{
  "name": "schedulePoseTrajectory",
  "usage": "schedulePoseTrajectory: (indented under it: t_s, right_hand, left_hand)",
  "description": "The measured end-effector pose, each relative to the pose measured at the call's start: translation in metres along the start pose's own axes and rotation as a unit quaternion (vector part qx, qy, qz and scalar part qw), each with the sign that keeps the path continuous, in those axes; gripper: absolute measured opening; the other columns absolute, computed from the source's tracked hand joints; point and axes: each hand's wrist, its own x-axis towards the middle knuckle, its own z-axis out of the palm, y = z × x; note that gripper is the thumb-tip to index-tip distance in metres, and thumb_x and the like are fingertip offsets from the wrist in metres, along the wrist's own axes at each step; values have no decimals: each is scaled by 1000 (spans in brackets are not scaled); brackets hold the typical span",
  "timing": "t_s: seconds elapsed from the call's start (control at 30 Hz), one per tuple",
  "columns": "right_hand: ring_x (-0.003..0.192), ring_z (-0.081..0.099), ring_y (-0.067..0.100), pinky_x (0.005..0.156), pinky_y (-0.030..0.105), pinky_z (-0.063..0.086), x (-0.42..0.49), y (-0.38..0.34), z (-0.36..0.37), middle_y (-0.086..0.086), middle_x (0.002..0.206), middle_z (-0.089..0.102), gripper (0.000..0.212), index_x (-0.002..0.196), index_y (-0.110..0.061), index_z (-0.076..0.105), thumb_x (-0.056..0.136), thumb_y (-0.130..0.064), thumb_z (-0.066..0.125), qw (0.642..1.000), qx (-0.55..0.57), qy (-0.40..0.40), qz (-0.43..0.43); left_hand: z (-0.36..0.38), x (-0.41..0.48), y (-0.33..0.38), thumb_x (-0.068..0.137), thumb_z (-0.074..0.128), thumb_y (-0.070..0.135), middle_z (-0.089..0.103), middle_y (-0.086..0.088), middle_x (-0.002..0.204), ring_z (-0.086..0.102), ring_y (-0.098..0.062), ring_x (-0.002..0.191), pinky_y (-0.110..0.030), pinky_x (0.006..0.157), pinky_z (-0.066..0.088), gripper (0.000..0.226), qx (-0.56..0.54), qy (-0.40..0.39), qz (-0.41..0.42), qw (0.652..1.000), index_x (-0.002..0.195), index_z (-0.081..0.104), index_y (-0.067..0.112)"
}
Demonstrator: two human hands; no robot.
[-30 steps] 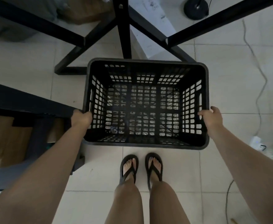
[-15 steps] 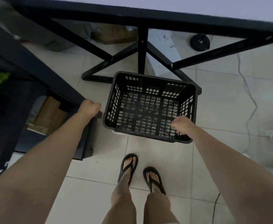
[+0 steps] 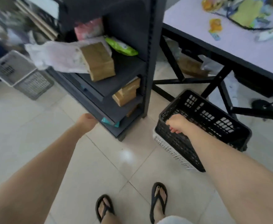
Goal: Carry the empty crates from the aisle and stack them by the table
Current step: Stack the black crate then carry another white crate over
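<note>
A black slatted crate (image 3: 213, 120) sits nested on a white crate (image 3: 169, 148) on the tiled floor beside the table (image 3: 239, 50), next to its black leg frame. My right hand (image 3: 177, 124) hovers over the black crate's near left corner with the fingers curled; whether it still touches the rim I cannot tell. My left hand (image 3: 87, 121) is a loose fist holding nothing, close to the bottom corner of the dark shelf unit (image 3: 148, 65). At the far left, another white crate (image 3: 8, 67) rests on a grey one (image 3: 35, 84).
The shelf unit holds brown boxes (image 3: 98, 62), a white bag and a green packet. Clutter lies on the lilac table top. A round black stand base (image 3: 263, 105) and a cable sit under the table. My feet in black sandals (image 3: 158, 201) stand on pale tiles.
The black crate went down onto the white crate by the table. My left hand came off its rim and swung left. The view has turned left, bringing the shelf and the far crates into sight.
</note>
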Motion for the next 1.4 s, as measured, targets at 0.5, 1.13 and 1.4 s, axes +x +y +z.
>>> schedulePoseTrajectory:
  t_s: [0.5, 1.13, 1.4]
  right_hand:
    - [85, 62, 26, 83, 35, 48, -133, -352, 362, 15, 102, 60, 41, 132, -3, 44, 96, -24, 48, 956, -161, -167, -177]
    - [91, 65, 29, 76, 34, 52, -30, -776, 508, 21, 114, 63, 36, 125, -2, 51, 95, -22, 50, 950, -183, -119, -223]
    - [94, 67, 28, 73, 34, 52, 19, -959, 593, 15, 101, 64, 38, 126, -2, 51, 95, -23, 51, 926, -262, -133, -235]
  left_hand:
    - [-365, -23, -337, 88, 52, 10, 50, -16, 85, 47, -25, 77, -27, 62, 34, 4, -130, 122, -113, 977, 87, 52, 6]
    - [-695, 251, -404, 91, 49, 13, 59, -18, 97, 57, -29, 84, -35, 76, 43, 18, -234, 177, -128, 947, 103, 56, 2]
    - [-833, 401, -447, 92, 49, 15, 59, -16, 98, 59, -30, 85, -34, 75, 45, 19, -137, 135, -138, 972, 104, 57, 2]
